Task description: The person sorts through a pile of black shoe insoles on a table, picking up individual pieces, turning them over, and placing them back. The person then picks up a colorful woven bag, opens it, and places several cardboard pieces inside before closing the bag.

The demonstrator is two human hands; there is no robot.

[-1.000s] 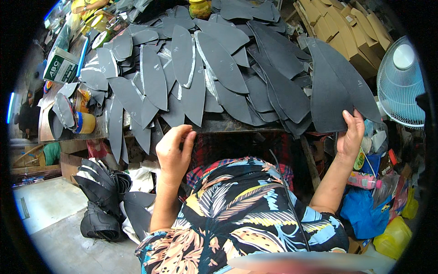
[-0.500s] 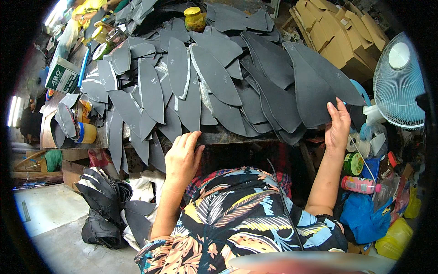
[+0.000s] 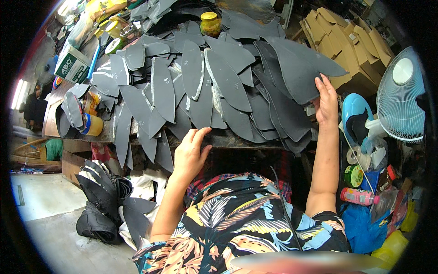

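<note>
A large dark grey, leaf-shaped sheet piece (image 3: 301,66) lies over a stack of similar pieces at the right end of the table. My right hand (image 3: 325,101) has this piece by its right edge, thumb and fingers closed around the rim. At the table's front edge, my left hand (image 3: 191,154) rests with nothing in it, its thumb apart from the loosely bent fingers. Just beyond it, more grey cut pieces (image 3: 200,102) overlap in rows, some with pale strips along an edge and small handwritten marks.
A yellow-lidded jar (image 3: 210,23) stands at the back of the pile, and a jar with yellowish contents (image 3: 92,124) at the left. A pedestal fan (image 3: 401,98), cardboard (image 3: 344,43) and a pink bottle (image 3: 359,196) crowd the right. Bundled black pieces (image 3: 98,226) sit lower left.
My right hand has moved the large grey piece left and away from me, farther over the stack. My left hand stays near the table edge. The whole view has shifted slightly.
</note>
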